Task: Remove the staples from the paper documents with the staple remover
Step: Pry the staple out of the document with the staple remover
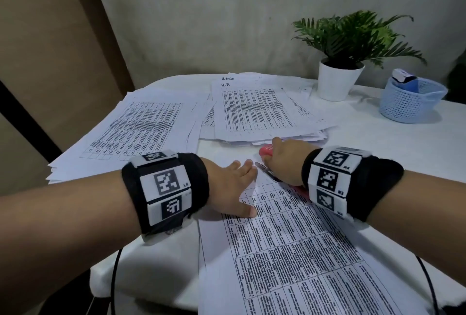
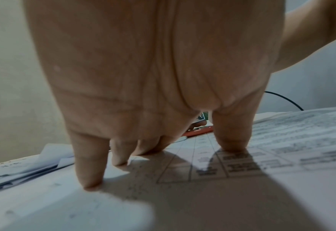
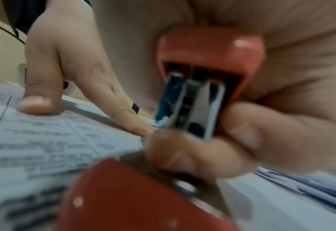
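Right now, working outward from the staple:

Staple: you are aiming at the top left corner of the near document, but the staple itself is too small to make out in any view.

Staple remover: you are gripping the red staple remover in your right hand, fingers and thumb curled around its two shells; the metal jaws are pointing at that corner and look nearly closed in the right wrist view.

Left hand: your left hand is pressing flat on the same sheet, fingers straight and spread, holding nothing. The index fingertip is lying just beside the jaws, probably so that the paper is not lifting or tearing as you are pulling.

Step in hand: likely you are biting or prying the staple; I cannot tell whether it is out.

Risk: your fingertip is sitting very close to the metal teeth.

Other papers: a thick pile is lying just beyond your hands, and another stack is spreading to the left.

Farther out: a potted plant and a blue basket are standing at the back right of the white table.
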Demonstrator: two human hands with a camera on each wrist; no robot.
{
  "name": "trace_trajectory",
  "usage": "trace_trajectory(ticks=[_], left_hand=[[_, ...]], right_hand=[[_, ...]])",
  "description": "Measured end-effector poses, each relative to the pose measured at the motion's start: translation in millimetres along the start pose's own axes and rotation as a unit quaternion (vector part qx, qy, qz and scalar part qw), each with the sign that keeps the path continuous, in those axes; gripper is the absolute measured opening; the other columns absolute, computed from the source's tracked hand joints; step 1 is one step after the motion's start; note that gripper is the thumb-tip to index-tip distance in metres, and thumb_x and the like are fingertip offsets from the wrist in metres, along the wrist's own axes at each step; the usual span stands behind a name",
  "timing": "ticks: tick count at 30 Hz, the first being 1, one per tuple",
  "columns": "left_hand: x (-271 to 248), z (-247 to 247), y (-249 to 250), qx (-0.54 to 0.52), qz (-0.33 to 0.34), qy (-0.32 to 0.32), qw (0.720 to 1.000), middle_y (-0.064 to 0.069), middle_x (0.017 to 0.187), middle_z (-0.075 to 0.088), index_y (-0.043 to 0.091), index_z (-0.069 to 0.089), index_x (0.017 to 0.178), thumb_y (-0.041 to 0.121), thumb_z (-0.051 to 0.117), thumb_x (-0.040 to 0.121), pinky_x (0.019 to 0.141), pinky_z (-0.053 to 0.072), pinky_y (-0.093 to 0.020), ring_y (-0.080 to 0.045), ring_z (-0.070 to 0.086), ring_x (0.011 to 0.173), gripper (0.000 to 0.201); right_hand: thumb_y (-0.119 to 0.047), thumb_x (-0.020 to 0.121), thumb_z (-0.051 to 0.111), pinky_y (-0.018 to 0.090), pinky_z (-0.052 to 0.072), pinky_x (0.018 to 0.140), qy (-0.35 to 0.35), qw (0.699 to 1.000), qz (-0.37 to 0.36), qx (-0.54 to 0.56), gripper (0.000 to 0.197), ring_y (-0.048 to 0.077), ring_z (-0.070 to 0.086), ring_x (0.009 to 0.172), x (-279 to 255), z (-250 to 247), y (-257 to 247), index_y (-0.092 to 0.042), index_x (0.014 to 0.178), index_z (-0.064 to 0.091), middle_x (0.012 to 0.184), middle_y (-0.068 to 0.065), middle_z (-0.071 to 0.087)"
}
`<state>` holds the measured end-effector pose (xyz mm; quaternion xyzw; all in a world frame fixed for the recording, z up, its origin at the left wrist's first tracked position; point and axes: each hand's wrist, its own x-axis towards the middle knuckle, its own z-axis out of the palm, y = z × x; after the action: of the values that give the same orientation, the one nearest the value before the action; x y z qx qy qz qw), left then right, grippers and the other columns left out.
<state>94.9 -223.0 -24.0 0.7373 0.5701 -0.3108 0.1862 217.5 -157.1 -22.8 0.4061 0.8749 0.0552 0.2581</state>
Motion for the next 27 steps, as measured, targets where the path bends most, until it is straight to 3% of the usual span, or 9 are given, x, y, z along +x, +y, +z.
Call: trace_trajectory(ticks=[2,6,9,13,17,20,24,27], left_hand=[[0,0,0,0.005,-0.002,-0.002,1.0,-0.003,0.155,-0.028,0.011,-0.021,0.147,0.06,0.032,0.093,0.118,0.011,-0.05,-0.021,-0.014,0.146,0.09],[1,0,0,0.009,-0.006,-0.006,1.0,-0.003,0.155,-0.028,0.011,-0.021,0.147,0.061,0.031,0.093,0.118,0.012,-0.051,-0.021,-0.013,0.146,0.09],[1,-2,1,0.018,-0.01,-0.009,1.0,-0.002,0.155,-0.028,0.012,-0.021,0.147,0.062,0.031,0.093,0.118,0.013,-0.051,-0.02,-0.013,0.147,0.09],[0,-3,2,0.015,-0.008,-0.01,1.0,-0.002,0.155,-0.028,0.011,-0.021,0.147,0.061,0.032,0.093,0.118,0.013,-0.051,-0.02,-0.013,0.146,0.091],[0,-2,0,0.013,-0.006,-0.009,1.0,-0.001,0.155,-0.028,0.012,-0.021,0.147,0.062,0.031,0.093,0.117,0.014,-0.051,-0.02,-0.014,0.146,0.091],[1,-1,0,0.007,-0.003,-0.006,1.0,-0.002,0.155,-0.027,0.011,-0.021,0.147,0.061,0.032,0.093,0.118,0.013,-0.051,-0.02,-0.014,0.146,0.09],[1,0,-1,0.002,-0.002,-0.005,1.0,-0.001,0.155,-0.028,0.012,-0.022,0.147,0.061,0.031,0.093,0.118,0.013,-0.051,-0.02,-0.015,0.146,0.09],[2,0,-1,0.003,-0.006,-0.008,1.0,-0.001,0.154,-0.029,0.012,-0.022,0.147,0.061,0.031,0.093,0.118,0.013,-0.051,-0.02,-0.014,0.146,0.09]], right_hand=[[-0.019,0.099,0.04,0.036,0.039,0.078,0.002,1.0,-0.01,-0.017,0.045,0.034,0.047,0.117,0,-1,0,-0.01,0.142,0.028,0.131,0.018,0.036],[-0.023,0.101,0.036,0.035,0.041,0.079,0.013,1.0,-0.004,0.015,0.039,0.033,0.05,0.113,4,2,1,-0.007,0.136,0.034,0.13,0.017,0.04],[-0.034,0.1,0.036,0.031,0.037,0.076,0.061,0.992,0.012,0.109,0.036,0.028,0.055,0.103,9,4,7,-0.009,0.126,0.038,0.119,0.012,0.055],[-0.04,0.099,0.035,0.03,0.036,0.074,0.06,0.987,0.022,0.145,0.039,0.022,0.046,0.084,10,1,14,-0.012,0.126,0.035,0.112,0.012,0.06],[-0.04,0.099,0.036,0.031,0.039,0.074,0.058,0.985,0.043,0.156,0.039,0.024,0.049,0.085,15,3,9,-0.01,0.125,0.036,0.112,0.012,0.059],[-0.035,0.098,0.039,0.034,0.042,0.077,0.065,0.983,0.055,0.162,0.039,0.027,0.057,0.096,20,6,5,-0.007,0.124,0.037,0.112,0.012,0.058],[-0.038,0.099,0.033,0.033,0.042,0.074,0.092,0.973,0.069,0.199,0.04,0.025,0.051,0.084,21,10,3,-0.006,0.122,0.039,0.109,0.013,0.059],[-0.038,0.1,0.031,0.031,0.038,0.076,0.082,0.977,0.068,0.184,0.043,0.026,0.054,0.097,21,7,4,-0.004,0.125,0.039,0.116,0.013,0.056]])
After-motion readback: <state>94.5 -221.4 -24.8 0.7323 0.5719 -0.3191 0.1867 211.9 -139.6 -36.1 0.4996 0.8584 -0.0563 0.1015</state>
